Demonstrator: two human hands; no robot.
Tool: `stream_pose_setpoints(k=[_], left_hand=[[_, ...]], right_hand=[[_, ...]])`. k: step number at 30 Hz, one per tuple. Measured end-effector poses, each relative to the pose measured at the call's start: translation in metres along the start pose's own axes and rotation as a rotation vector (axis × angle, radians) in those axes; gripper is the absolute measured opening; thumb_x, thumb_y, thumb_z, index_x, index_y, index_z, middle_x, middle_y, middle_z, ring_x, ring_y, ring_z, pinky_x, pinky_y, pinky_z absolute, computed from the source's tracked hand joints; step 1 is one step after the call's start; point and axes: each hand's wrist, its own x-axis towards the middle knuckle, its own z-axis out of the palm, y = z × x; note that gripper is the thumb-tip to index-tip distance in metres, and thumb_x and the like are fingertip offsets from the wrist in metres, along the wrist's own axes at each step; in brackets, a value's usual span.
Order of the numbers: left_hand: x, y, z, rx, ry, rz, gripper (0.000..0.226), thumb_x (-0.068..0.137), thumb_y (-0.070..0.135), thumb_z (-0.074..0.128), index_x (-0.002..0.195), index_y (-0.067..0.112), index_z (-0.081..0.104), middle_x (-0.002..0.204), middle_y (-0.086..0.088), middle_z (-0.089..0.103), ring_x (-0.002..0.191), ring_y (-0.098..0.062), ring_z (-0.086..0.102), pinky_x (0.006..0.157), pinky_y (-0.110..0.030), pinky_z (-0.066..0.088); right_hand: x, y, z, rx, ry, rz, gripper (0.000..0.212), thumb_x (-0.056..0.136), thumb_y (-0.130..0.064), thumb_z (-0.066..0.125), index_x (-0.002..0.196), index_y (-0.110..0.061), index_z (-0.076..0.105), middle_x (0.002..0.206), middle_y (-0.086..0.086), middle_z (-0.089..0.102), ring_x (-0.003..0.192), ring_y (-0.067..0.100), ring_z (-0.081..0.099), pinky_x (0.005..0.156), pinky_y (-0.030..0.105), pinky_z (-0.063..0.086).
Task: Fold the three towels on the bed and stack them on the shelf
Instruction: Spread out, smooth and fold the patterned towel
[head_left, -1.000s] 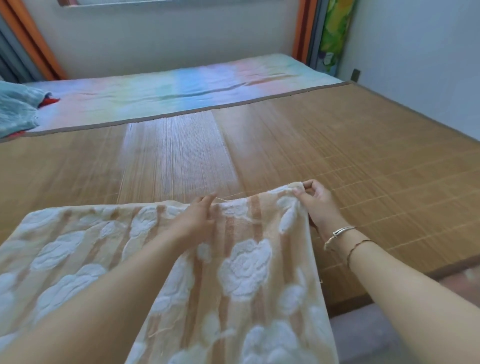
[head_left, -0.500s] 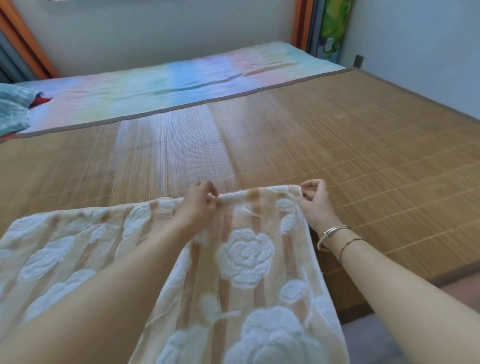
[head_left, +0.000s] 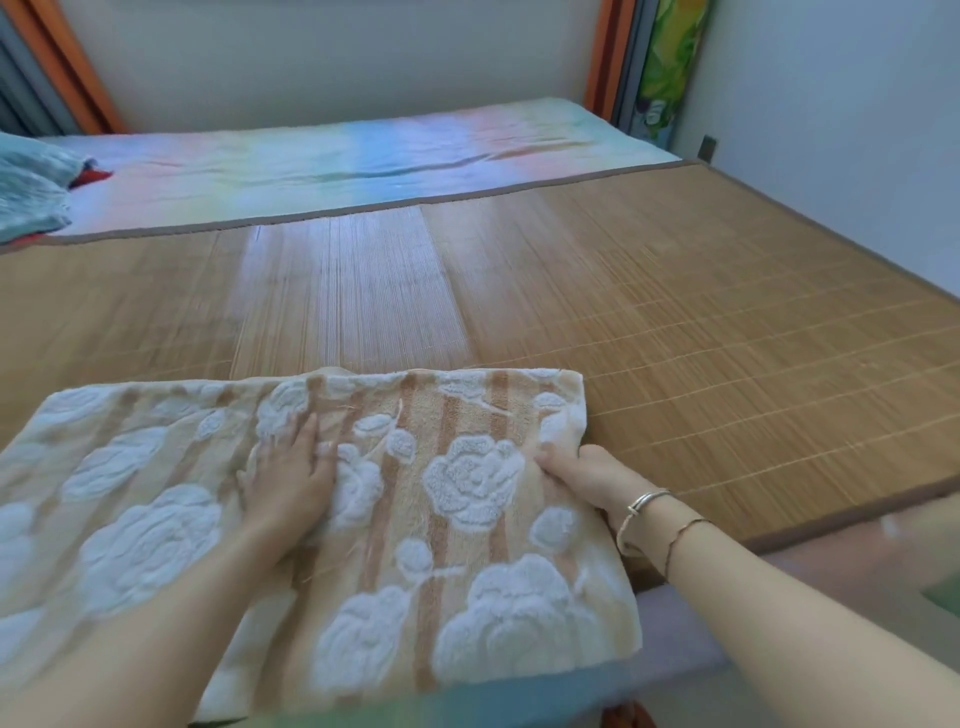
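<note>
towel (head_left: 467, 519) now flat on mat | left hand (head_left: 291, 483) fingers spread, pressing | right hand (head_left: 582, 475) pinching edge

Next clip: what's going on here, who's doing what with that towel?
A person is folding a beige towel with white roses on a bamboo mat covering the bed. The left hand presses flat on the towel near its middle, fingers spread. The right hand grips the towel's right edge. The towel lies flat, its near part hanging over the bed's edge. A crumpled blue cloth sits far left. No shelf shows.
</note>
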Motion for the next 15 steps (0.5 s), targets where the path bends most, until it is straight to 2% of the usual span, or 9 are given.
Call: stream_pose_setpoints(k=[3, 5, 6, 8, 11, 13, 15], left_hand=[[0.002, 0.0, 0.002, 0.017, -0.067, -0.003, 0.056, 0.099, 0.052, 0.02, 0.152, 0.037, 0.008, 0.161, 0.01, -0.003, 0.148, -0.025, -0.005, 0.115, -0.056, -0.002], [0.005, 0.006, 0.002, 0.024, -0.103, -0.012, 0.059, 0.098, 0.056, 0.018, 0.152, 0.037, 0.006, 0.161, 0.009, -0.008, 0.148, -0.025, -0.007, 0.115, -0.057, -0.004], [0.007, 0.009, 0.003, 0.033, -0.114, -0.002, 0.061, 0.097, 0.057, 0.017, 0.152, 0.036, 0.005, 0.161, 0.008, -0.009, 0.148, -0.025, -0.007, 0.115, -0.056, -0.005], [0.007, 0.019, 0.01, 0.073, -0.126, 0.041, 0.063, 0.096, 0.059, 0.017, 0.152, 0.035, 0.002, 0.161, 0.006, -0.01, 0.148, -0.022, -0.007, 0.115, -0.055, -0.007], [0.003, 0.033, 0.023, 0.171, -0.144, 0.091, 0.07, 0.093, 0.065, 0.017, 0.151, 0.035, -0.006, 0.16, 0.006, -0.015, 0.148, -0.02, -0.01, 0.113, -0.055, -0.011], [0.002, 0.034, 0.024, 0.186, -0.136, 0.11, 0.072, 0.092, 0.066, 0.018, 0.151, 0.035, -0.008, 0.159, 0.005, -0.016, 0.148, -0.021, -0.011, 0.114, -0.055, -0.011], [-0.003, 0.027, 0.021, 0.157, -0.131, 0.153, 0.071, 0.094, 0.064, 0.021, 0.152, 0.034, -0.007, 0.16, 0.005, -0.013, 0.147, -0.021, -0.012, 0.115, -0.052, -0.01]], right_hand=[[0.006, -0.013, 0.005, 0.088, 0.334, -0.273, 0.022, 0.091, -0.021, 0.057, 0.105, -0.004, 0.055, 0.09, 0.004, 0.057, 0.08, 0.019, 0.053, 0.063, 0.024, 0.04], [0.01, -0.018, -0.009, 0.102, 0.466, -0.407, 0.013, 0.089, -0.015, 0.06, 0.093, -0.008, 0.05, 0.078, 0.002, 0.053, 0.073, 0.021, 0.05, 0.052, 0.022, 0.035], [0.013, -0.019, -0.018, 0.036, 0.524, -0.422, 0.015, 0.088, -0.017, 0.061, 0.091, -0.009, 0.048, 0.075, 0.001, 0.052, 0.073, 0.023, 0.051, 0.053, 0.027, 0.035], [0.02, -0.012, -0.04, -0.21, 0.616, -0.323, 0.026, 0.088, -0.027, 0.061, 0.099, -0.009, 0.047, 0.082, 0.009, 0.06, 0.082, 0.03, 0.057, 0.06, 0.032, 0.034], [0.024, 0.002, -0.053, -0.638, 0.675, -0.111, 0.055, 0.089, -0.044, 0.056, 0.123, -0.005, 0.036, 0.116, 0.019, 0.058, 0.108, 0.036, 0.057, 0.081, 0.039, 0.043], [0.025, 0.011, -0.044, -0.88, 0.729, -0.128, 0.06, 0.091, -0.043, 0.05, 0.133, -0.005, 0.03, 0.132, 0.017, 0.045, 0.121, 0.035, 0.045, 0.094, 0.042, 0.039], [0.021, 0.014, -0.027, -1.033, 0.741, -0.28, 0.054, 0.094, -0.033, 0.045, 0.139, -0.009, 0.029, 0.14, 0.013, 0.036, 0.128, 0.032, 0.036, 0.102, 0.044, 0.033]])
